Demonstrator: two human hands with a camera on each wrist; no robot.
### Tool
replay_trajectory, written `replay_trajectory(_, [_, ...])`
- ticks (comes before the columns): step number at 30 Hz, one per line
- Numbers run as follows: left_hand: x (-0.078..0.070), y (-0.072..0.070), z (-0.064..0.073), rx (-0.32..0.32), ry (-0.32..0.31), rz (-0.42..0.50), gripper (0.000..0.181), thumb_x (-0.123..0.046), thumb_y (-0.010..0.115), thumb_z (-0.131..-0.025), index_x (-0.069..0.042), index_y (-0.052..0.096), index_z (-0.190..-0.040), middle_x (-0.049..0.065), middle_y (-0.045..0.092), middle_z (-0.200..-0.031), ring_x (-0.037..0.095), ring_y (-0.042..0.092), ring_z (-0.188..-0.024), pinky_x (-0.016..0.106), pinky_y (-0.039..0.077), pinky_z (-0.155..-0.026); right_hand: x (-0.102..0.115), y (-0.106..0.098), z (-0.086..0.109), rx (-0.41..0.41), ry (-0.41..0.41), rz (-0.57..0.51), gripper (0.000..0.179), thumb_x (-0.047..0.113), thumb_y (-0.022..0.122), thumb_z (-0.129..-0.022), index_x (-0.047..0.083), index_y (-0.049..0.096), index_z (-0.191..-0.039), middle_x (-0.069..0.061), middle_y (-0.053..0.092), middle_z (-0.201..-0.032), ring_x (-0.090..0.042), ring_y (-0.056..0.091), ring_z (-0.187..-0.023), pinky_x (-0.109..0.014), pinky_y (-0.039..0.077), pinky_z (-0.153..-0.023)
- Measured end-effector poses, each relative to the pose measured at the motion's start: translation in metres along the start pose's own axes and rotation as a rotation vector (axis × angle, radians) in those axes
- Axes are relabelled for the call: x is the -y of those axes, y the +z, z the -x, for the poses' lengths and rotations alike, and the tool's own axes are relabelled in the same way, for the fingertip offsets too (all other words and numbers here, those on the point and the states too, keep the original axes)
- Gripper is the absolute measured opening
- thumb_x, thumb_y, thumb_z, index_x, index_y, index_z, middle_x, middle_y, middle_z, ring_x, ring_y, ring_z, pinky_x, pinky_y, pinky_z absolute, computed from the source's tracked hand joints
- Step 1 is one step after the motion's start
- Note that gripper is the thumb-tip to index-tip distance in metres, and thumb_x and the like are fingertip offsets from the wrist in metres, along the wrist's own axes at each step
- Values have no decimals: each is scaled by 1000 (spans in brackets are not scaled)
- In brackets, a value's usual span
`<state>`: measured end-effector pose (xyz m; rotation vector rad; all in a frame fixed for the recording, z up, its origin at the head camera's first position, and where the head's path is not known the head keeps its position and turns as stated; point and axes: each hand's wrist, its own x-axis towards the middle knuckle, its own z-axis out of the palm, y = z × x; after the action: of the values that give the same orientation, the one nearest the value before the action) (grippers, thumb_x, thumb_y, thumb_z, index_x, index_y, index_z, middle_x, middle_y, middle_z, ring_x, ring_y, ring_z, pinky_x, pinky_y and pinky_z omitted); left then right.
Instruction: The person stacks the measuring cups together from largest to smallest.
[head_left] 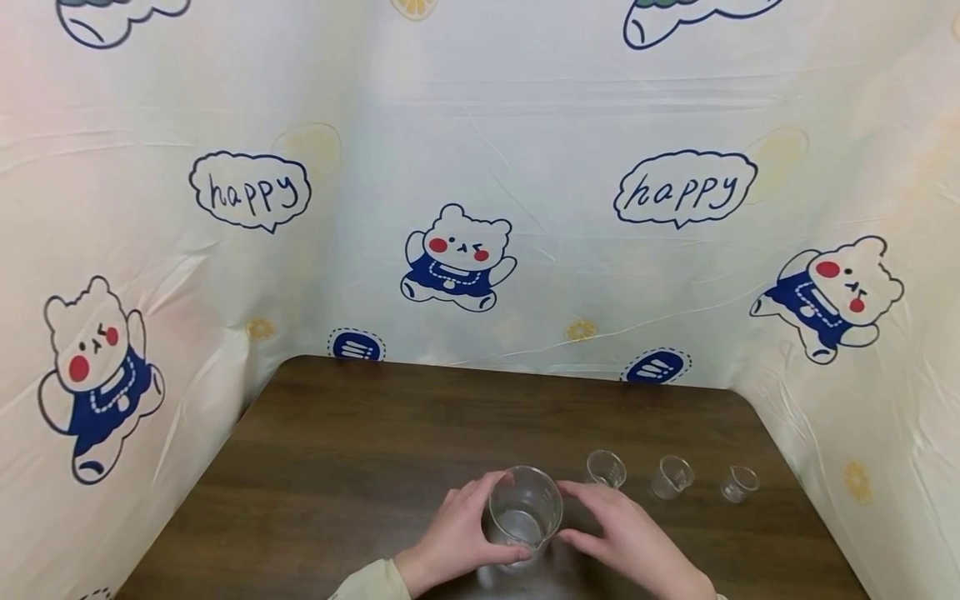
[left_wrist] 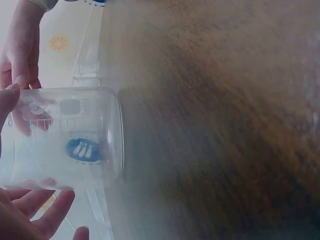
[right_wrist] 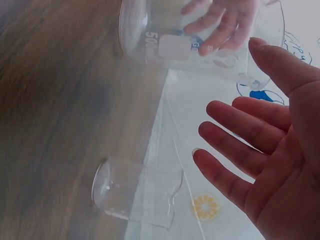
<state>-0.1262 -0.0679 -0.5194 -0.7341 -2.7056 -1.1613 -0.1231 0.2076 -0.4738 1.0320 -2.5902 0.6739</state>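
A large clear glass beaker (head_left: 525, 510) with a 500 mark, seen in the right wrist view, is upright between my two hands near the front of the table. My left hand (head_left: 459, 531) holds it from the left, thumb on the near side and fingers round the far side. At the beaker's right is my right hand (head_left: 626, 533), its thumb tip by the rim and its other fingers extended, apart from the glass in the right wrist view (right_wrist: 265, 140). Whether the base touches the table cannot be told.
Right of the large beaker, three smaller glass beakers stand in a row: one (head_left: 606, 470) behind my right hand, a middle one (head_left: 672, 478), and the smallest (head_left: 739, 484). The dark wooden table (head_left: 360, 433) is bordered by a printed curtain (head_left: 555, 275).
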Motion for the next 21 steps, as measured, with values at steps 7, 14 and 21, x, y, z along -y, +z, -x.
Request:
replay_trajectory(7, [1, 0, 1, -3, 5, -8, 86, -65, 87, -73, -22, 54, -141, -10, 65, -131, 14, 62, -112, 39, 43, -91, -4, -4, 1, -30, -21, 67, 48, 31, 85, -87, 11, 70, -128, 4, 72, -121, -15, 68, -107, -39, 57, -88])
replay_trajectory(14, [2, -1, 1, 7, -3, 3, 87, -65, 87, -73, -23, 54, -141, -10, 64, -132, 14, 62, -112, 40, 42, -91, -9, -13, -3, -52, -38, 113, 49, 26, 89, -82, 10, 71, -124, 1, 72, -116, -16, 68, -104, -39, 58, -86])
replay_trajectory(21, [1, -2, 1, 11, -15, -1, 87, -65, 88, -72, -23, 55, -141, -10, 64, -131, 13, 61, -110, 38, 43, -91, -19, -20, -9, -83, -57, 144, 48, 24, 91, -79, 8, 72, -120, -3, 73, -114, -21, 69, -106, -46, 57, -89])
